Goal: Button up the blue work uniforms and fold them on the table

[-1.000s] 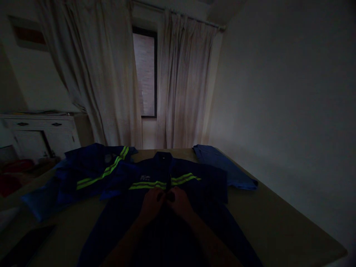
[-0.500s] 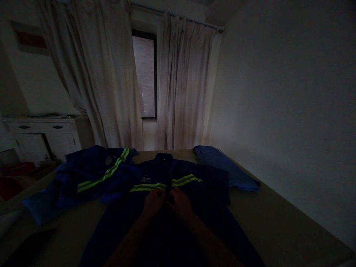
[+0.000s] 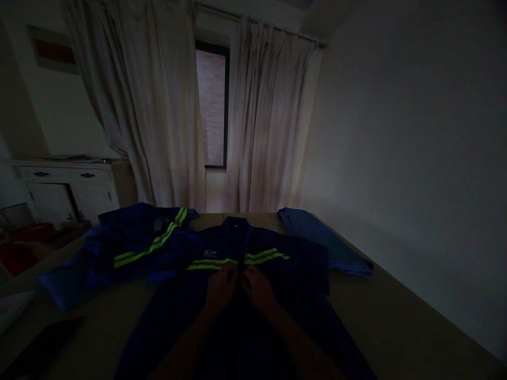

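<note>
Spread out before me is a dark blue work coverall (image 3: 301, 258) with yellow-green reflective bands across its chest, its collar pointing away from me. Both hands meet at its front opening, just below the bands. My left hand (image 3: 221, 287) is closed, fingers pinching the cloth at the left side of the opening. Close beside it, my right hand (image 3: 258, 287) is also closed, on the right side of the opening. Dim light hides the fingertips and any fastener between them.
A second blue garment with reflective bands (image 3: 134, 232) lies crumpled on the left of the table (image 3: 400, 311). Folded blue trousers (image 3: 317, 235) rest at the right by the wall. A dark flat object (image 3: 43, 345) and something white (image 3: 13, 309) are at the near left.
The view has shifted slightly, so the room appears a little further right. Both hands stay at the coverall's front opening, with only small finger movements.
</note>
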A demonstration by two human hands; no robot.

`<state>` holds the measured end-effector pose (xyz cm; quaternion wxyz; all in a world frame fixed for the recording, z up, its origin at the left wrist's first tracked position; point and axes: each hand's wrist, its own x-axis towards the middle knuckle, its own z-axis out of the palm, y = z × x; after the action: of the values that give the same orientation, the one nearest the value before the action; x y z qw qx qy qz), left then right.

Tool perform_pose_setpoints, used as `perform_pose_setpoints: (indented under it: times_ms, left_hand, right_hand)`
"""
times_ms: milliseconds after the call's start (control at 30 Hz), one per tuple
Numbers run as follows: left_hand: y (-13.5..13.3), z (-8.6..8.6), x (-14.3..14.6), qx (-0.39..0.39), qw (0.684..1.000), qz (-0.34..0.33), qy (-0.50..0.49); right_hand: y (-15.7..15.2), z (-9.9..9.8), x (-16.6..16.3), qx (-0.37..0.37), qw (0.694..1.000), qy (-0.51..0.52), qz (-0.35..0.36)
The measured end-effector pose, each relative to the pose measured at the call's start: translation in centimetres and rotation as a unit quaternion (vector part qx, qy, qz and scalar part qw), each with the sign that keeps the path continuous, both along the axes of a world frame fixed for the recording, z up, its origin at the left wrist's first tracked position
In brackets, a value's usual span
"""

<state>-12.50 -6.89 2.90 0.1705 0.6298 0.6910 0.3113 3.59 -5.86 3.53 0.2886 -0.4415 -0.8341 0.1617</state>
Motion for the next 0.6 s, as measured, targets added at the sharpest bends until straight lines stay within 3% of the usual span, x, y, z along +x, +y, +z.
perform_pose_setpoints:
  times_ms: [200,367,467,600]
  left_hand:
    - [-0.3,0.1,0.2,0.079,0.992,-0.063,-0.08]
    - [-0.3,0.4,-0.3,0.081,0.986,-0.11,-0.096]
    - [-0.6,-0.6,-1.2,0.065,0.983,-0.167,0.028]
    - [-1.0,-2.3,-2.0,0.078,0.95,-0.198,0.229]
  right_hand:
    - [0.7,-0.6,0.4,-0.016,0.997,0.057,-0.039]
    - [0.9,-0.9,0.7,-0.016,0.995,0.082,-0.058]
    - [1.3,-0.8,0.9,-0.023,0.991,0.119,-0.053]
    - [1.3,-0.3,1.1,-0.027,0.988,0.147,-0.041]
